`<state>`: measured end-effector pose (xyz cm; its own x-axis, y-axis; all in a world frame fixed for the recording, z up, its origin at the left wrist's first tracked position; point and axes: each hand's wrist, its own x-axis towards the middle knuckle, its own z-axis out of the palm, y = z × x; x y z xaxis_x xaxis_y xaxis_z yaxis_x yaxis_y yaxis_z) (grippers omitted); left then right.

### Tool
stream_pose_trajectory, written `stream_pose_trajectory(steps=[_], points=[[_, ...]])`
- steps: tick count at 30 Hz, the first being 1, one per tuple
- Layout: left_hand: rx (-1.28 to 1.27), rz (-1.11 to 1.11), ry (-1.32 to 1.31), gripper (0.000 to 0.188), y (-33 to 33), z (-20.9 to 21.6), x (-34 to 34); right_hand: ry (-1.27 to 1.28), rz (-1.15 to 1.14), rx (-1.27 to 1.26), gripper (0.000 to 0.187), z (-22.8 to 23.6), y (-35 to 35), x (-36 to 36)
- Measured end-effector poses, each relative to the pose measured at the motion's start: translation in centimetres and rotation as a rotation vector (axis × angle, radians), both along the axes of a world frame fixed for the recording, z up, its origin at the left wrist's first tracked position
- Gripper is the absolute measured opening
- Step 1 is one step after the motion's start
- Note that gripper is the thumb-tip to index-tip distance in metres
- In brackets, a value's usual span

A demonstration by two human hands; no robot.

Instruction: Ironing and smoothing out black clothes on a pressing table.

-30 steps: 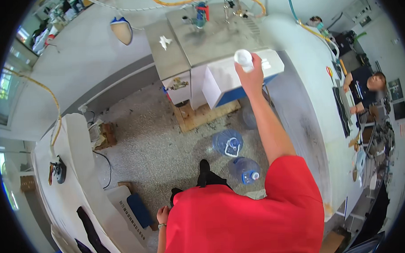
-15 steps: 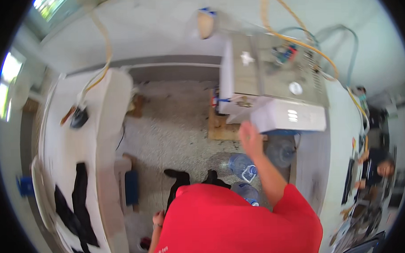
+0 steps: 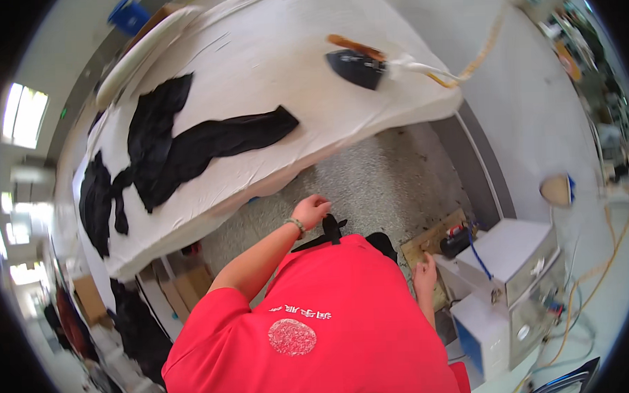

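My left hand (image 3: 311, 211), with a bracelet at the wrist, is in the air in front of my red shirt, between me and the ironing table (image 3: 367, 115). Its fingers are loosely bent and I see nothing in them. Lower to the right hangs my right hand (image 3: 424, 274), fingers loosely apart, near the white boxy machine (image 3: 514, 248) and touching nothing I can make out. Black garment pieces (image 3: 167, 150) lie spread on the table's white cover. Toward the table's right end rests a dark iron (image 3: 356, 68) with an orange-brown handle.
A yellowish hose and white cord (image 3: 473, 66) run from the iron to the right. Under the machine is a wooden board (image 3: 434, 237) bearing a small red-and-black device (image 3: 455, 240). Cardboard boxes (image 3: 189, 289) stand below the table; a blue bin (image 3: 128, 16) is beyond it.
My view has swung left, from the machine to the ironing table. My right hand has come down from beside the machine; my left hand has risen in front of me.
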<state>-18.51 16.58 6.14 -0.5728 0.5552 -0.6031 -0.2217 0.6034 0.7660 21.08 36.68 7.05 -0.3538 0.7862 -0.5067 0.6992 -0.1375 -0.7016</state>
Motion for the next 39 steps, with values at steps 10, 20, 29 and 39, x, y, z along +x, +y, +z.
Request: stream_pose_trajectory(steps=[10, 20, 29, 39], points=[[0.306, 0.128, 1.076, 0.06, 5.2, 18.6, -6.7, 0.658, 0.58, -0.927, 0.079, 14.2, 0.8, -40.8], [-0.362, 1.172, 0.901, 0.06, -8.3, 19.1, -14.6, 1.04, 1.52, -1.132, 0.096, 28.6, -1.7, -53.5], [1.03, 1.487, -0.209, 0.06, -5.3, 18.8, -11.8, 1.317, 2.043, 0.215, 0.084, 16.0, -11.1, -57.6], [0.01, 1.166, 0.693, 0.05, -28.0, 13.4, -15.8, 0.563, 1.209, 0.707, 0.047, 10.5, -7.5, -60.6]])
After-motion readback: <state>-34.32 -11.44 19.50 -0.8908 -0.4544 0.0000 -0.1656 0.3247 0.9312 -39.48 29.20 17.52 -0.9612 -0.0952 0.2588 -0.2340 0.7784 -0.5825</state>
